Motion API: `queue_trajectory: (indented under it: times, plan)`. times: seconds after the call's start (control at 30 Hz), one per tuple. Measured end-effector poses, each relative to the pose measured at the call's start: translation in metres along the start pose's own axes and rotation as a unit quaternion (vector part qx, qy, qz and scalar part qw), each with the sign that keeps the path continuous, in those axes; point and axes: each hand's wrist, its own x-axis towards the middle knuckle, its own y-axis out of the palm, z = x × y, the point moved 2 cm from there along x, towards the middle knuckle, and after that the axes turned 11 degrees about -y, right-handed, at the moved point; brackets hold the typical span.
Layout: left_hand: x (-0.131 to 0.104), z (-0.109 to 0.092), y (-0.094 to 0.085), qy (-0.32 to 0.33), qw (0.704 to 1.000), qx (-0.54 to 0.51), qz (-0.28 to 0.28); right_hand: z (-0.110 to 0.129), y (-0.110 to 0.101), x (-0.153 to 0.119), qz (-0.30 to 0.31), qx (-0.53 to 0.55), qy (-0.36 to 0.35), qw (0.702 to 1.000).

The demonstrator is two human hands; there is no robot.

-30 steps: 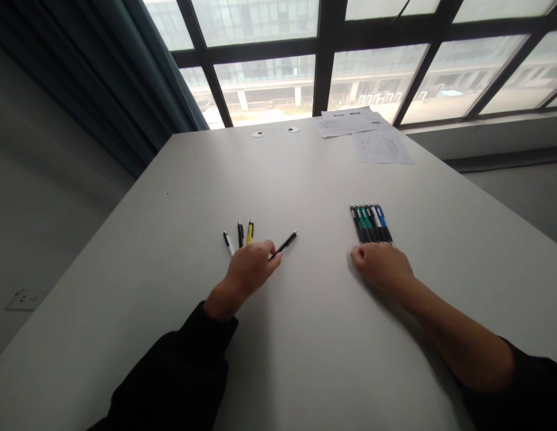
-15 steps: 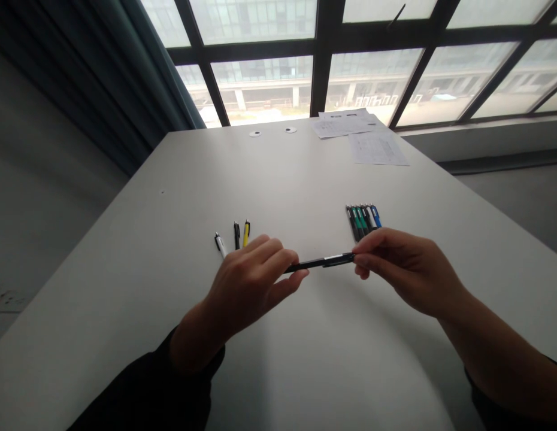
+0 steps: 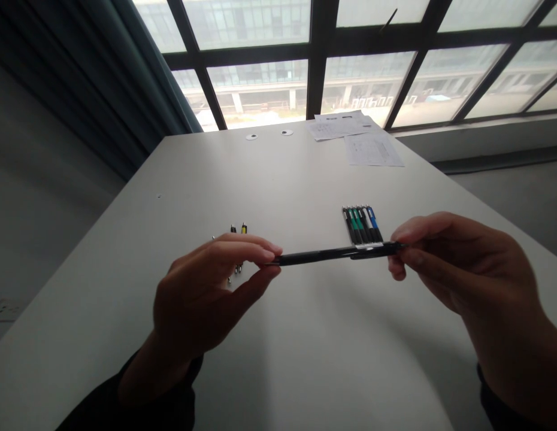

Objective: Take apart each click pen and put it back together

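A black pen (image 3: pixel 323 255) is held nearly level above the table, stretched between both hands. My left hand (image 3: pixel 211 287) pinches its left tip between thumb and fingers. At the clip end, my right hand (image 3: pixel 471 269) grips it with thumb and forefinger. Behind the pen, a row of several pens (image 3: pixel 360 224) in black, green, white and blue lies side by side on the table. Beyond my left hand lie a black pen (image 3: pixel 233 228) and a yellow pen (image 3: pixel 244 228), mostly covered by the fingers; a further pen there is almost wholly hidden.
The white table (image 3: pixel 242 179) reaches to the window. Printed papers (image 3: pixel 372 148) lie at its far right, and two round cable-hole covers (image 3: pixel 286 133) sit near the back edge. A dark curtain (image 3: pixel 99 72) hangs at the left.
Both hands have come closer to the camera and moved apart, bringing the black pen with them. My left hand has slid out to the pen's tip, so more of the barrel shows.
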Motion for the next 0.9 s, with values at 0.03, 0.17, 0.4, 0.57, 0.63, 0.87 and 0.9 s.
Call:
queue_trajectory:
  times: [0.03, 0.17, 0.4, 0.57, 0.63, 0.87, 0.9]
  plan:
    - [-0.0002, -0.0010, 0.0005, -0.010, 1.000, -0.014, -0.010, 0.0008, 0.0005, 0.0001, -0.001, 0.002, -0.006, 1.000]
    - [0.0008, -0.0049, 0.0012, -0.032, 0.998, -0.048, -0.036, 0.0008, 0.0016, -0.0005, -0.003, 0.010, -0.045, 0.999]
    - [0.0032, -0.0095, -0.0030, -0.009, 0.999, -0.008, -0.034, -0.0036, 0.0021, -0.0024, 0.006, 0.015, -0.078, 0.997]
    - [0.0038, -0.0091, -0.0038, 0.002, 0.999, 0.026, -0.039, -0.0035, 0.0033, -0.0016, 0.005, 0.006, -0.079, 0.997]
    - [0.0038, -0.0080, -0.0033, -0.003, 0.999, 0.027, -0.041, -0.0027, 0.0036, -0.0019, 0.007, -0.003, -0.079, 0.997]
    - [0.0035, -0.0074, -0.0031, -0.002, 0.998, 0.042, -0.052, -0.0020, 0.0039, -0.0035, 0.004, -0.032, -0.073, 0.997]
    - [0.0036, -0.0075, -0.0031, 0.001, 0.998, 0.047, -0.052, -0.0025, 0.0040, -0.0035, 0.002, -0.033, -0.069, 0.997]
